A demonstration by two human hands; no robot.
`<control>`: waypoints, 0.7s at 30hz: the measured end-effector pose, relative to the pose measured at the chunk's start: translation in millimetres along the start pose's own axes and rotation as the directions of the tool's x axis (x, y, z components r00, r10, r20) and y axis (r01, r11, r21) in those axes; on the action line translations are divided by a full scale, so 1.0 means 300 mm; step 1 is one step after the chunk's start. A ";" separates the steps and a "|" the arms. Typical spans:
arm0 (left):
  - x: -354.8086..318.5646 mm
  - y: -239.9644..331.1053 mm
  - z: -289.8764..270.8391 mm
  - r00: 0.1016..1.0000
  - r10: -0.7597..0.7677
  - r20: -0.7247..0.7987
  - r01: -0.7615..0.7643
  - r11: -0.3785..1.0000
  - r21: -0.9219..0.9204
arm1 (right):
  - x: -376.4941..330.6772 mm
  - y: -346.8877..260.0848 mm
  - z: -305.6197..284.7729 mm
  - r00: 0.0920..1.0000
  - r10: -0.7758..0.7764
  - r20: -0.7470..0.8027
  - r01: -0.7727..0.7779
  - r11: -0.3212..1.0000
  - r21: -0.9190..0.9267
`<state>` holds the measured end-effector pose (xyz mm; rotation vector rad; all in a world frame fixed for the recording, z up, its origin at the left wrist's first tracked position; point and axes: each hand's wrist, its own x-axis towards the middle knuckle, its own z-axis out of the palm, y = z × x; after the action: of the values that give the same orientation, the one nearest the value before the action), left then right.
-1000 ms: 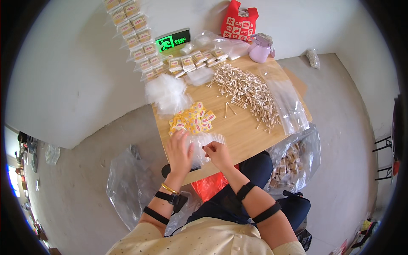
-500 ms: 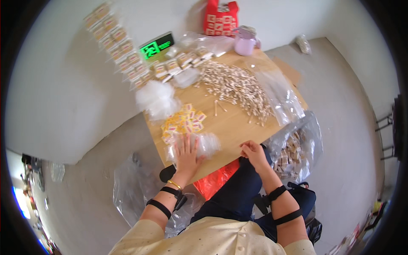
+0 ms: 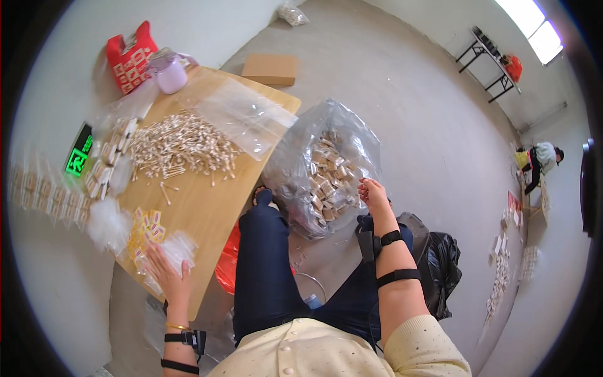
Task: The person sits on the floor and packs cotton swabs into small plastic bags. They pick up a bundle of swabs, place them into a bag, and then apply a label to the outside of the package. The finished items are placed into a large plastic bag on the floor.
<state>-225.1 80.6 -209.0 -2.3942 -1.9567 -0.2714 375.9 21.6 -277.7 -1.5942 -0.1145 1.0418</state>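
Observation:
My left hand (image 3: pixel 164 267) lies flat, fingers stretched, on a stack of small clear plastic bags (image 3: pixel 179 246) at the table's near left. Touching that stack is a pile of yellow-and-white cards (image 3: pixel 146 227). Farther back spreads a large heap of cotton swabs (image 3: pixel 182 143), with a few loose ones in front. My right hand (image 3: pixel 375 193) is closed, off the table, by the right side of a big clear plastic sack (image 3: pixel 358 129). Many small packets of swabs (image 3: pixel 328 182) fill the sack. Whatever the right fingers pinch, if anything, is too small to make out.
The wooden table (image 3: pixel 207 207) carries a lilac jug (image 3: pixel 169 76), flat clear bags (image 3: pixel 242 116) and rows of filled packets (image 3: pixel 107 157). A red bag (image 3: pixel 132 60) stands behind. On the floor are a cardboard box (image 3: pixel 270 68) and a black bag (image 3: pixel 440 270). Another person (image 3: pixel 545 157) is far right.
The view has swung right, so the table now sits left. My right hand has moved from the table's front edge out beside the sack. The left hand stays on the clear bags.

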 end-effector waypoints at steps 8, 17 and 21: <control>0.334 0.665 -0.273 0.941 0.262 0.213 0.041 0.537 -0.842 | 0.262 0.229 -0.037 0.989 0.146 -0.024 -0.145 0.989 0.038; 0.431 1.348 0.380 0.436 0.642 0.630 0.307 0.552 -0.775 | 0.372 0.741 0.067 0.990 0.055 -0.130 -0.136 0.609 -0.781; 0.409 1.421 0.591 0.414 0.738 0.533 -0.163 0.636 -0.754 | 0.474 0.800 0.069 0.999 0.039 0.010 -0.013 0.524 -0.851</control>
<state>233.9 137.0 -329.4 -3.9678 -1.1968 0.4425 339.7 41.5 -554.2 -2.4826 -0.7340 1.0907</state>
